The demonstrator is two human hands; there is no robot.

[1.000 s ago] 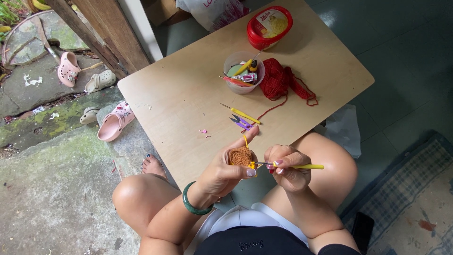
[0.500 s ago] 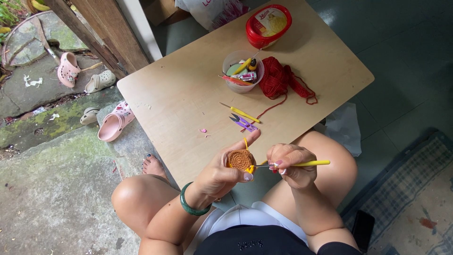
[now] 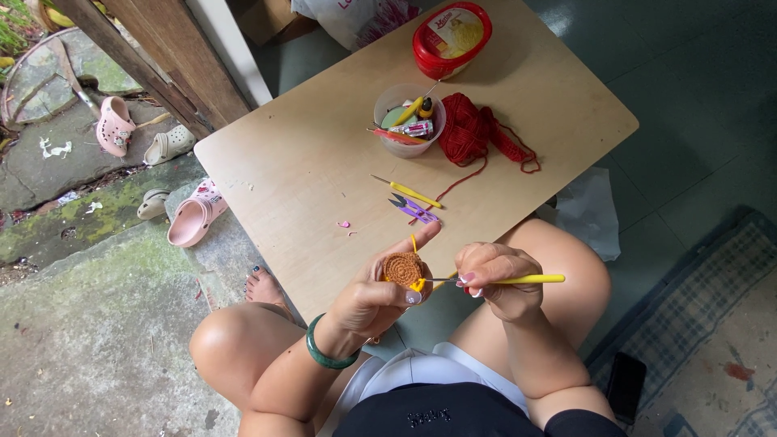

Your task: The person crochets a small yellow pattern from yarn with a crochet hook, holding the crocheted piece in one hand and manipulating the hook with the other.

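My left hand [image 3: 379, 293] pinches a small round orange crochet piece [image 3: 402, 267] with yellow yarn at its lower edge, forefinger stretched up over it. A green bangle sits on that wrist. My right hand [image 3: 495, 279] grips a yellow-handled crochet hook [image 3: 518, 280], its metal tip pointing left into the edge of the piece. Both hands hover over my lap, just in front of the near edge of a low wooden table [image 3: 324, 186].
On the table lie a second yellow hook [image 3: 409, 192], purple snips [image 3: 414, 209], a red yarn ball [image 3: 469, 129], a clear cup of tools [image 3: 407, 121] and a red lidded tub [image 3: 449, 36]. Pink and grey clogs [image 3: 191, 218] lie on the stone at left; a rug is at right.
The hook has worked slightly at the edge of the orange piece, and both hands have shifted a little. Nothing on the table has moved.
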